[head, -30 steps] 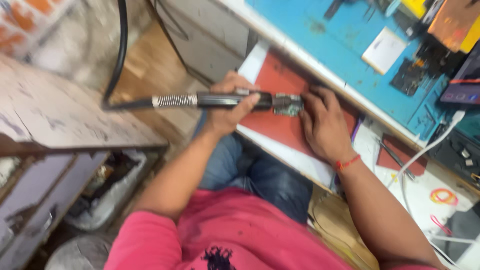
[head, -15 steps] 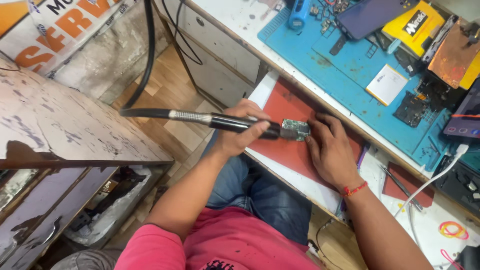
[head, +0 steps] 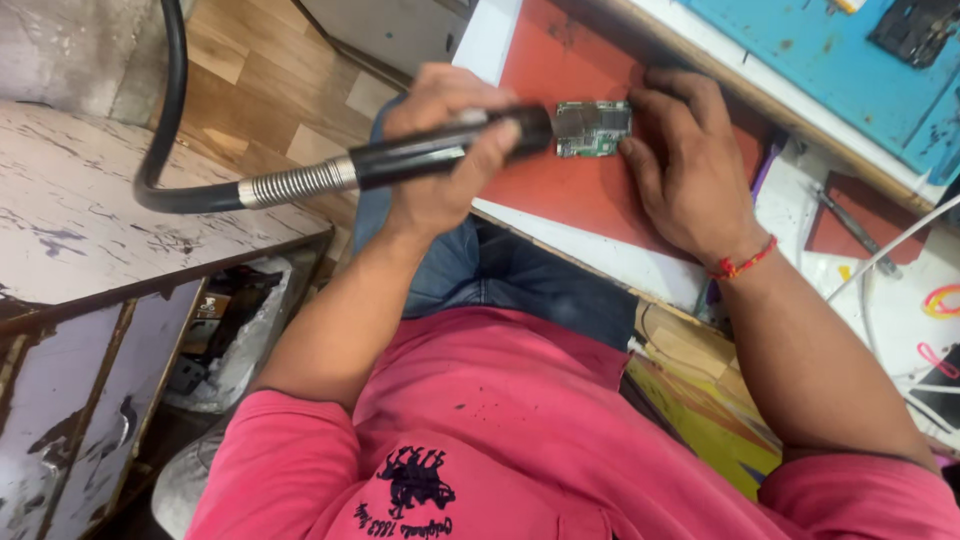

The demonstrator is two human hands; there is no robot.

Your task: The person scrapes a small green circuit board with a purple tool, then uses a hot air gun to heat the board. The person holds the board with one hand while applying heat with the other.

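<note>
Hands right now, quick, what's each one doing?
Left hand: closed around the black tool handle, tip at the circuit board.
Right hand: open, fingers pressing the circuit board onto the red mat.

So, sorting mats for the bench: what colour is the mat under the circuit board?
Red mat, clearest in the head view.

A blue mat (head: 830, 60) fills the upper right, a dark component (head: 915, 30) lying on it near the top edge. Just below, a small red pad (head: 865, 215) carries a metal tool (head: 850, 225). A white cable (head: 890, 255) runs beside it. On the left sits a worn, paint-flecked cabinet (head: 90, 240), wood-pattern floor (head: 260, 80) beyond.
</note>
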